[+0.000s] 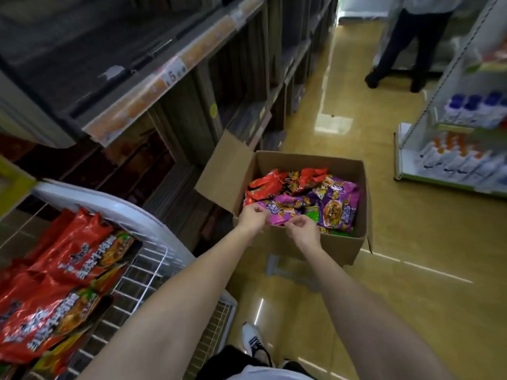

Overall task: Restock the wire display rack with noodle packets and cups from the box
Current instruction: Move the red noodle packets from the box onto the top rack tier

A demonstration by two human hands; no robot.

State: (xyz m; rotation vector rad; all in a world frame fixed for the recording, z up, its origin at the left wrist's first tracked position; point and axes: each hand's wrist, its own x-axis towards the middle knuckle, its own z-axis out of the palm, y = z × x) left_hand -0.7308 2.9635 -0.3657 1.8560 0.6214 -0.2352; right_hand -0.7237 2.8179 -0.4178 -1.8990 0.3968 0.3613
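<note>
Both arms reached into the open box (340, 242) on the floor, left hand (251, 217) and right hand (303, 231) each pinched an edge of one purple packet (279, 212) atop the heap, red packets (68, 272) lay in the wire rack (142, 272) at left, second person (411, 42) stood down the aisle.

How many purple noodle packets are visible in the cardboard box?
3 can be told apart: one purple packet at the near edge, pinched by the left hand and right hand; one upright at the right; one behind it. More may lie hidden in the cardboard box.
</note>
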